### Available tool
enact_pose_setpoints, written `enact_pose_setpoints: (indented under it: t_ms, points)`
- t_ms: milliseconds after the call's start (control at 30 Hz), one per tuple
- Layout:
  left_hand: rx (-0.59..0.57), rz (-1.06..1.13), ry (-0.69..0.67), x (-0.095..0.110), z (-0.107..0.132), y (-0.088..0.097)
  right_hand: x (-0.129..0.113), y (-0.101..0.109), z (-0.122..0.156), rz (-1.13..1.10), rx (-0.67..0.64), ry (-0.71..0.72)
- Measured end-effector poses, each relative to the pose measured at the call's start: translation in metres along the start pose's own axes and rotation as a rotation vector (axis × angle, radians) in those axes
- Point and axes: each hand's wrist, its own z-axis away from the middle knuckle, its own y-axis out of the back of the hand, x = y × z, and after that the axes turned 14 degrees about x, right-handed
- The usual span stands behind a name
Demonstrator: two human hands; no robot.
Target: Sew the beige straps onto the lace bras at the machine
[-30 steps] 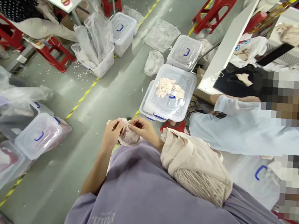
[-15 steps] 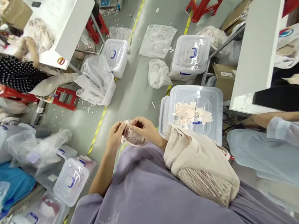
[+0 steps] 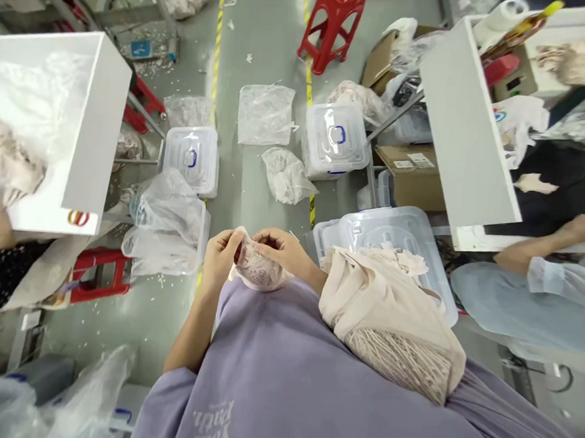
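Between my two hands, in front of my body, is a small beige and pinkish lace fabric piece (image 3: pixel 260 270), rounded like a bra cup. My left hand (image 3: pixel 219 257) pinches its upper left edge between thumb and fingers. On its upper right side my right hand (image 3: pixel 284 253) is closed on the cloth, fingertips bent over the edge. A bundle of beige cloth (image 3: pixel 390 319) with a thread-like lace part hangs over my right forearm. More pale cloth pieces (image 3: pixel 400 258) lie on a clear lidded box (image 3: pixel 387 222) beyond the bundle.
Stacked lidded boxes (image 3: pixel 335 138) stand ahead right, beside a filled plastic bag (image 3: pixel 286 175). A flat plastic bag (image 3: pixel 266 115) lies on the floor. White tables (image 3: pixel 472 125) flank the aisle, with co-workers on both sides. A red stool (image 3: pixel 333 28) stands farther ahead.
My view has turned, so the surroundings sit lower and farther left. The lace piece has turned in my hands and shows more of its patterned face. Both hands keep their hold.
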Motion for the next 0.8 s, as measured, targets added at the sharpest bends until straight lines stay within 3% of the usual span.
enact_pose_setpoints:
  t_ms: [133,267,367,567,700,800]
  points:
    - [-0.108,0.021,-0.067,0.004,-0.016,-0.010,-0.008,0.007,-0.005,0.005,0.067,0.050]
    - [-0.143,0.014,-0.113,0.006,-0.027,-0.017,-0.012,0.013,-0.004,0.003,0.071,0.038]
    - [-0.149,0.009,-0.135,0.009,-0.036,-0.016,-0.009,0.021,-0.005,0.151,0.048,0.041]
    - [-0.040,0.062,-0.249,0.036,-0.071,0.013,0.005,0.037,-0.009,0.462,-0.079,0.175]
    - [0.047,0.079,-0.333,0.057,-0.084,0.037,0.010,0.038,-0.008,0.456,-0.027,0.226]
    - [0.082,0.046,-0.360,0.057,-0.081,0.045,0.013,0.037,-0.013,0.471,0.013,0.236]
